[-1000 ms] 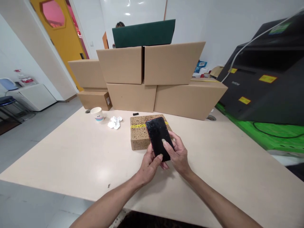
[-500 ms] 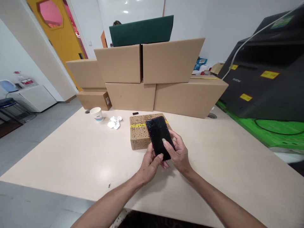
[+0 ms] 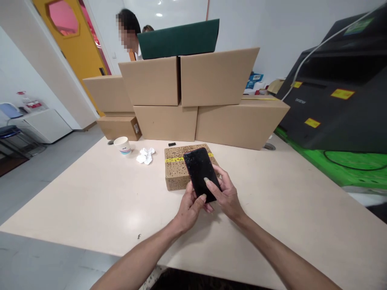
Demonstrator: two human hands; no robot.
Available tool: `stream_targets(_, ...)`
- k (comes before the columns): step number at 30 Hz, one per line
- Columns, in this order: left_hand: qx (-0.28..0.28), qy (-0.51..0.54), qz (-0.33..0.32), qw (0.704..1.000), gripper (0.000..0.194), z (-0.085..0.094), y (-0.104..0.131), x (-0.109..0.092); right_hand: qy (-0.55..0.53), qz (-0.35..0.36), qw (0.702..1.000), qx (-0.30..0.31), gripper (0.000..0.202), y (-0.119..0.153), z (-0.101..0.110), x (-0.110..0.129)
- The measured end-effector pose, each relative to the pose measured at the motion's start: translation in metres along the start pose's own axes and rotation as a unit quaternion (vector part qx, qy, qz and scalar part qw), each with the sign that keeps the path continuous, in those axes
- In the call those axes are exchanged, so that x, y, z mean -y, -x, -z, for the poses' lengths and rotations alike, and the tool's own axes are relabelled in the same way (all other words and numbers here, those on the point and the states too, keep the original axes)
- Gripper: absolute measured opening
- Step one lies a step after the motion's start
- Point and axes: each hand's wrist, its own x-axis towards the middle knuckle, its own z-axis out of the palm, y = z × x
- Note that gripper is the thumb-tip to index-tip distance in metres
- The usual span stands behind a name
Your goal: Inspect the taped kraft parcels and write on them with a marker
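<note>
A smartphone [image 3: 199,169] with a dark screen and a thin reddish edge is held up between both hands. My left hand [image 3: 191,207] grips its lower left corner, the thumb lying on the screen's bottom. My right hand [image 3: 226,193] wraps its right side, with the thumb on the lower middle of the screen. The fingers behind the phone are mostly hidden. Just beyond it, a small speckled cardboard box [image 3: 178,171] with yellow tape sits on the table [image 3: 105,201], partly covered from view by the phone.
Stacked cardboard boxes [image 3: 220,76] line the table's far side, topped by a dark green box [image 3: 178,40]. A paper cup [image 3: 122,146], a crumpled tissue [image 3: 145,156] and a small black object [image 3: 172,144] lie left of centre. A large dark machine [image 3: 329,96] stands right. Behind the boxes is a person [image 3: 130,24].
A person's head has come into view behind the boxes on the left. Phone and hands have shifted very slightly left in the picture; the grip looks the same.
</note>
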Motion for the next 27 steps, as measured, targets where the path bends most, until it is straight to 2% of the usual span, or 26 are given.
stream_targets(10, 0.001, 0.026, -0.014, 1.0, 0.063, 0.0, -0.002, 0.005, -0.019, 0.002, 1.0, -0.012, 0.073, 0.0, 0.003, -0.003)
stream_targets(14, 0.014, 0.028, -0.012, 0.999, 0.067, 0.001, -0.003, 0.004, -0.039, -0.02, 0.999, 0.01, 0.055, -0.001, 0.004, -0.001)
stream_targets(16, 0.026, 0.026, -0.01, 0.999, 0.068, 0.002, -0.004, 0.003, -0.044, -0.024, 0.999, -0.003, 0.049, -0.001, 0.006, -0.002)
stream_targets(19, 0.04, 0.011, -0.013, 0.999, 0.076, 0.006, -0.004, 0.003, -0.047, -0.005, 0.997, -0.063, 0.047, -0.003, 0.01, -0.003)
stream_targets(22, 0.046, -0.02, -0.024, 0.998, 0.086, 0.009, -0.004, 0.007, -0.068, 0.04, 0.986, -0.149, 0.049, -0.011, 0.019, -0.001)
stream_targets(24, 0.036, -0.049, -0.032, 0.998, 0.083, 0.012, -0.004, 0.01, -0.086, 0.08, 0.967, -0.226, 0.052, -0.021, 0.031, 0.002)
stream_targets(27, 0.016, -0.096, -0.053, 0.994, 0.073, 0.015, -0.004, 0.013, -0.072, 0.122, 0.936, -0.322, 0.057, -0.04, 0.06, -0.001)
